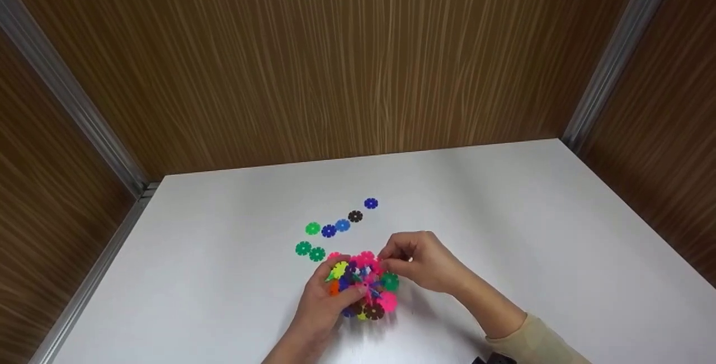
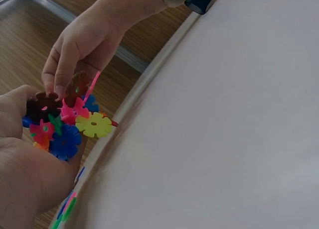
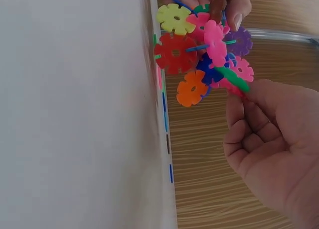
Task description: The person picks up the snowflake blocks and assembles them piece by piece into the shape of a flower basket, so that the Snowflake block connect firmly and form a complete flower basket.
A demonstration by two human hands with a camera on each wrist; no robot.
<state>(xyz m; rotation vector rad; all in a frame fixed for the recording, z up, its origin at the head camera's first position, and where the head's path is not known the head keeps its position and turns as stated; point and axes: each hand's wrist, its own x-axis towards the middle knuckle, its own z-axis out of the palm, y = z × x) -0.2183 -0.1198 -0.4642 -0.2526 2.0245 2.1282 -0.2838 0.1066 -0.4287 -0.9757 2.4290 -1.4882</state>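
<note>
A ball-like cluster of interlocking snowflake discs [image 1: 373, 311] in pink, blue, yellow, orange, green and brown is gripped by my left hand [image 1: 321, 299], thumb across its near side. My right hand [image 1: 430, 263] meets the cluster on its right. In the right wrist view, its thumb and forefinger pinch a red snowflake disc [image 3: 237, 91] at the cluster's edge, mostly hidden by the fingertips. A green disc [image 3: 232, 78] sticks out just beside them. Orange [image 3: 192, 89] and larger red [image 3: 175, 53] discs show on the side facing that camera.
Beyond the cluster, several loose discs lie flat on the white table [image 1: 224, 274]: green [image 1: 303, 248], light green [image 1: 312, 228], dark blue [image 1: 329, 231], lighter blue [image 1: 343, 225], brown [image 1: 355, 216] and another dark blue [image 1: 371, 203]. Wood-grain panels [image 1: 358, 62] enclose the back and sides.
</note>
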